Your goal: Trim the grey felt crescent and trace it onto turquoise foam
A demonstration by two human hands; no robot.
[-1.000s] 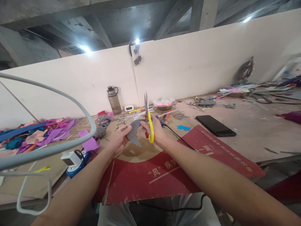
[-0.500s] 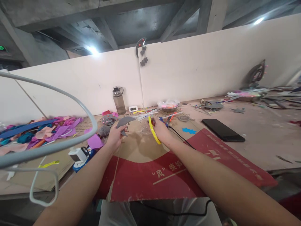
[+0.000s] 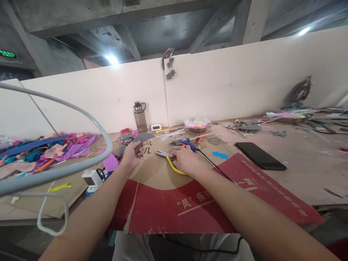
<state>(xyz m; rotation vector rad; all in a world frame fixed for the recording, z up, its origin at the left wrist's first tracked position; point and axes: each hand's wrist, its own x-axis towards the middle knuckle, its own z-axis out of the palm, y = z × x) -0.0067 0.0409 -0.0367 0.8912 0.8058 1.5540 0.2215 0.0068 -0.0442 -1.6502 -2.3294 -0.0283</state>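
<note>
My left hand [image 3: 132,156] is closed on a curved grey felt piece [image 3: 143,137], which sticks out past the fingertips to the right. My right hand [image 3: 187,159] grips a pair of scissors [image 3: 163,153] low over the cardboard. The blades point left and one yellow handle shows below the fingers; the other handle is hidden. Just beyond my right hand lies a blue hot glue gun [image 3: 185,141] with a black cord. A blue felt cutout [image 3: 220,155] rests to the right of that hand. Grey yarn [image 3: 119,151] is beside my left hand.
Red-printed cardboard [image 3: 174,210] covers the table before me. A phone [image 3: 260,156] lies to the right. A bottle [image 3: 140,117], a small white clock [image 3: 156,127] and a bowl [image 3: 198,127] stand along the partition. Felt scraps [image 3: 58,148] pile up left, behind a grey tube [image 3: 89,112].
My right hand has lowered the scissors; the blades have swung from pointing away to pointing left. My left hand still holds the grey felt piece, tilted a little differently.
</note>
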